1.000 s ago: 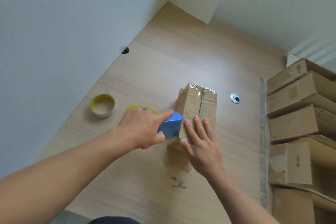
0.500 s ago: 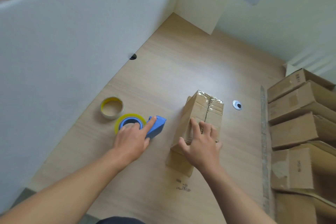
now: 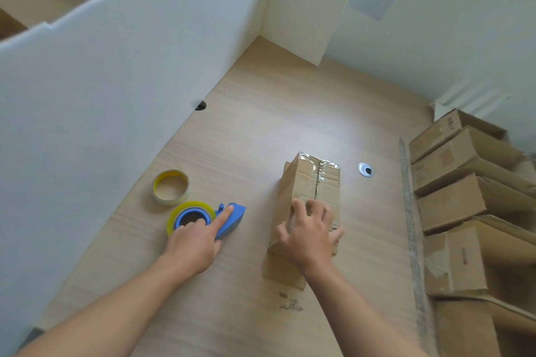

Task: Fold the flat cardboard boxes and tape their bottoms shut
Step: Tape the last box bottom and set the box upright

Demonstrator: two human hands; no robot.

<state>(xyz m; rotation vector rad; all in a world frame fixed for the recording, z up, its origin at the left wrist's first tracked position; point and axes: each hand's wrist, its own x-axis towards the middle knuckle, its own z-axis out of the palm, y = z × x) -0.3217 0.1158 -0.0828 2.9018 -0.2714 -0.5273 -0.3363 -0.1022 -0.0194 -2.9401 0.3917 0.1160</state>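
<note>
A small brown cardboard box point(image 3: 311, 182) stands on the wooden table point(image 3: 290, 119) with its taped bottom facing up and clear tape over the seam. My right hand point(image 3: 309, 229) grips its near end, fingers curled over the top edge. To its left a blue tape dispenser point(image 3: 220, 219) with a yellow-edged roll lies flat on the table. My left hand point(image 3: 197, 238) rests on it, index finger stretched along the blue body.
A spare tape roll point(image 3: 171, 187) lies just behind the dispenser. A row of folded cardboard boxes point(image 3: 464, 206) lines the right side. White partition panels point(image 3: 116, 90) wall the left and back. A cable hole point(image 3: 365, 169) sits right of the box.
My left hand carried the dispenser away from the box and laid it flat on the table at the left. My right hand shifted from pressing the top to gripping the box's near end.
</note>
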